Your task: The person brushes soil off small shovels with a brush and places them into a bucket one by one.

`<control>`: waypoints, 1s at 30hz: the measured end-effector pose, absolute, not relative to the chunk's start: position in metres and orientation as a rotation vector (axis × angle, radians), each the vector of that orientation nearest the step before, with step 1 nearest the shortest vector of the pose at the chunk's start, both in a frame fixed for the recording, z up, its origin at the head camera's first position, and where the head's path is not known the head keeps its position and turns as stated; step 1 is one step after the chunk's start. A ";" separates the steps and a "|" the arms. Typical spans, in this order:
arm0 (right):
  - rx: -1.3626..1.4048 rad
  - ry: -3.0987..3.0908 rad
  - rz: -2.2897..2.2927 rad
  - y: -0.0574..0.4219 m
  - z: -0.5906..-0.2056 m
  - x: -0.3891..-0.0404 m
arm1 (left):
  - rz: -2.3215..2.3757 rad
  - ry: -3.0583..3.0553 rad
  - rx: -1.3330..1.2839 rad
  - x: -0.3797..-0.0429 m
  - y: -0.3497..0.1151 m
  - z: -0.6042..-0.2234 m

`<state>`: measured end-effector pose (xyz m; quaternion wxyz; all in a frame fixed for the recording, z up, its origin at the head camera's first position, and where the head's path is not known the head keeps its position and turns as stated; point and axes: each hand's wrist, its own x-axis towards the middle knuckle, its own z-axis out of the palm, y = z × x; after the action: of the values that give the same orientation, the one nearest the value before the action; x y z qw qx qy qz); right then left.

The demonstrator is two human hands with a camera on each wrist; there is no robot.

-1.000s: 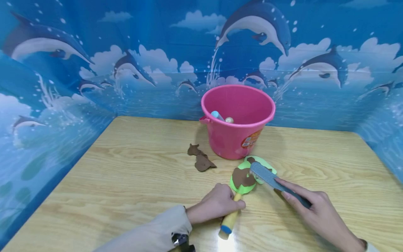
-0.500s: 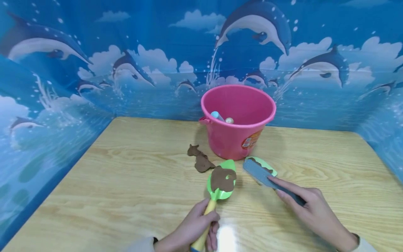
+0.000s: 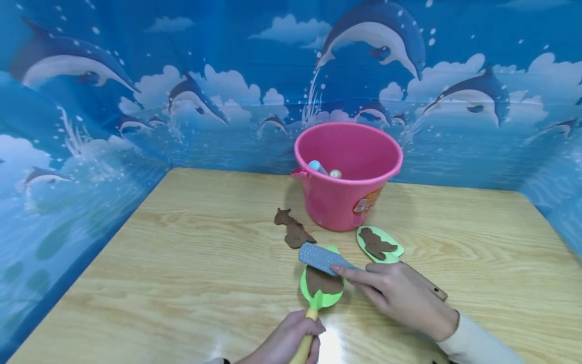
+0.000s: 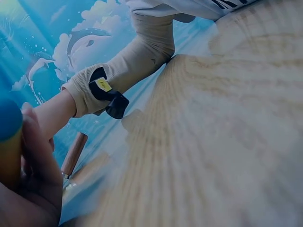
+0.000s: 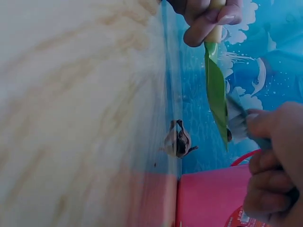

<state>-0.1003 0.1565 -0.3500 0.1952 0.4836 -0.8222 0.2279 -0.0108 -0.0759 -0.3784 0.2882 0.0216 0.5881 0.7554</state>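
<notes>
In the head view my left hand grips the yellow handle of a green toy trowel, held close above the table. A brown clay-like piece covers much of its blade. My right hand holds a grey-blue brush, its head across the upper part of that brown piece. Pale bristles face the blade in the right wrist view. Beyond the right hand lies a second trowel with a pale green blade, more brown material on it and a wooden handle partly hidden behind the hand.
A pink bucket stands at the back, holding a light blue object and a small whitish one. Left of it, thin brown pieces lie on the wooden table. A dolphin-print sheet surrounds the table's back and sides.
My left hand has drawn the green trowel left and toward me, away from the second trowel. The brush has moved left from the second trowel onto the held one.
</notes>
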 end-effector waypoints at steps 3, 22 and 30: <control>1.333 -2.315 0.584 0.158 -0.351 -0.102 | 2.024 1.564 0.043 -0.010 -0.076 -0.379; 1.428 -2.285 0.669 0.157 -0.347 -0.102 | 2.110 1.624 0.096 -0.011 -0.075 -0.383; 1.303 -2.276 0.495 0.159 -0.348 -0.104 | 2.102 1.633 0.085 -0.012 -0.075 -0.385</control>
<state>-0.1043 0.1587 -0.3483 0.2343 0.4747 -0.8290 0.1802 -0.0118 -0.0754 -0.3845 0.2369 0.0312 0.5957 0.7668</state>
